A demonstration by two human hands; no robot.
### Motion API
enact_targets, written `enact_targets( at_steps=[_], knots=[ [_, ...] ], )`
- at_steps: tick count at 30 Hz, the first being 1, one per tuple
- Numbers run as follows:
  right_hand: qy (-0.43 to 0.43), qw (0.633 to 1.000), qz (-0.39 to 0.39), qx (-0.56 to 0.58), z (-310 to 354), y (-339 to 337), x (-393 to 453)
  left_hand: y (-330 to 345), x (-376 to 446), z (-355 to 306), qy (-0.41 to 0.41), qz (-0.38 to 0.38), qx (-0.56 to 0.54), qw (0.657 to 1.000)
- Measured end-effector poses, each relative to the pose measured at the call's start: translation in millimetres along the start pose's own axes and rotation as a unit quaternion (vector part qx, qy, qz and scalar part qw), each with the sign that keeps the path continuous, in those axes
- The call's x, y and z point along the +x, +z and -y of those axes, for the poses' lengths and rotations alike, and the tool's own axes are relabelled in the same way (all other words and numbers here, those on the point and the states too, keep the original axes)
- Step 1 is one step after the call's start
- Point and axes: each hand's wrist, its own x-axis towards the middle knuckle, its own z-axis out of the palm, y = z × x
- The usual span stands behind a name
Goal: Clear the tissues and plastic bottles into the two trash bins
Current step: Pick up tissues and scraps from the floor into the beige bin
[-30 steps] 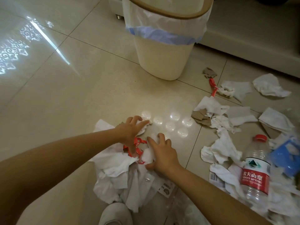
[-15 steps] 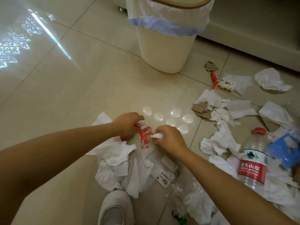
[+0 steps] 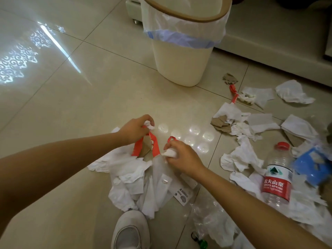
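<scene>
Tiled floor [image 3: 89, 123], lined bin [image 3: 181, 56] beyond. Left hand [image 3: 133, 129], right hand [image 3: 181, 155] each pinching tissue wad from pile [image 3: 129, 175]; soft, light, bunch loosely.

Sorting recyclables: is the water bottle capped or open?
Capped. The water bottle among the tissues at right has its red cap on the neck.

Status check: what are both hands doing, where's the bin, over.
Left hand grips crumpled white tissue; right hand grips another white wad. Cream lined trash bin ahead, path open. Clear red-label bottle still on floor.
</scene>
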Motion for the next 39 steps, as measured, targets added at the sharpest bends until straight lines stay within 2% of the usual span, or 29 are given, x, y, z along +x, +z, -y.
enact_targets(
  at_steps=[2,4,8,10,12,15,18,21,23,27,32,35,39],
  knots=[
    [-0.003,1.000,0.004,-0.010,4.9,14.3,-2.4,-5.8,-0.7,-1.7,-0.036,-0.035,-0.109,0.993],
    [-0.002,0.999,0.016,-0.039,7.6,28.3,-3.0,-13.3,-0.8,-8.6,-0.046,-0.071,-0.161,0.983],
    [-0.004,0.982,0.080,-0.174,5.3,52.6,-0.7,-31.2,-3.5,-22.3,-0.058,-0.164,-0.259,0.950],
    [-0.007,0.957,0.134,-0.259,2.2,60.9,1.5,-38.7,-6.0,-22.2,-0.060,-0.179,-0.267,0.945],
    [-0.025,0.927,0.169,-0.334,-1.0,66.5,1.6,-42.9,-9.5,-20.8,-0.056,-0.179,-0.232,0.954],
    [-0.069,0.909,0.168,-0.376,-4.4,70.5,-0.6,-42.7,-12.6,-15.0,-0.051,-0.175,-0.192,0.964],
    [-0.062,0.936,0.121,-0.325,-6.1,61.0,1.2,-39.9,-13.9,-13.6,-0.063,-0.157,-0.173,0.970],
    [-0.021,0.974,0.031,-0.224,-0.7,27.8,10.7,-41.0,-9.3,-23.5,-0.056,-0.141,-0.164,0.975],
    [-0.001,0.986,-0.017,-0.167,4.9,0.4,17.4,-43.6,-4.0,-32.2,-0.051,-0.132,-0.157,0.977],
    [0.023,0.992,-0.052,-0.109,19.6,-48.4,26.5,-46.5,4.7,-58.0,-0.029,-0.125,-0.145,0.981],
    [0.008,0.995,-0.079,-0.060,53.8,-102.5,40.9,-64.5,9.1,-107.3,0.000,-0.104,-0.089,0.991],
    [0.007,0.996,-0.083,-0.037,74.2,-127.6,47.9,-83.6,3.4,-131.7,0.012,-0.121,-0.075,0.990],
    [-0.007,0.992,-0.126,0.008,94.4,-147.5,54.4,-105.8,-1.1,-151.0,0.027,-0.147,-0.063,0.987]
  ],
)
